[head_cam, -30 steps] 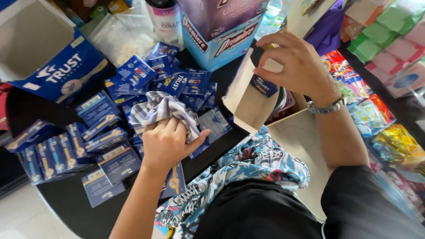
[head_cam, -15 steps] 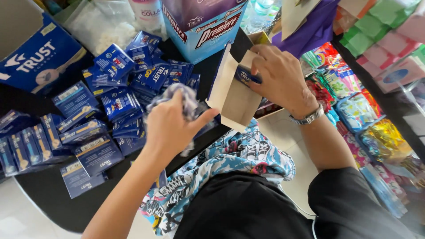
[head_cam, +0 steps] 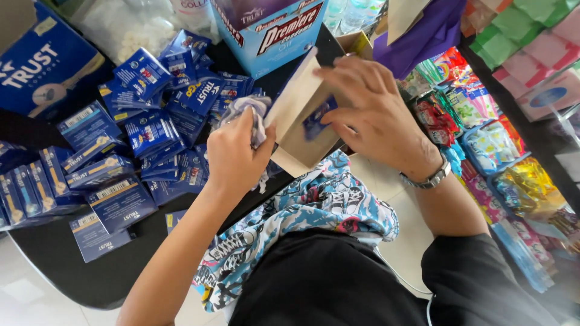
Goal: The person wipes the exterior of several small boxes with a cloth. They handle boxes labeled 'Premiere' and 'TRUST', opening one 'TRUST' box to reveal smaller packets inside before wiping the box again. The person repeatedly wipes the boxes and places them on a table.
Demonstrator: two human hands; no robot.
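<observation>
- Head view: a round black table holds a big pile of small blue boxes. A larger blue carton stands at the back. Shelves of bright snack packets fill the right side, over a pale tiled floor.
- The left hand is clenched around a crumpled cloth, right beside the paper bag.
- The right hand has its fingers spread and curled, grasping a brown paper bag above the table edge. A blue packet shows inside it.
</observation>
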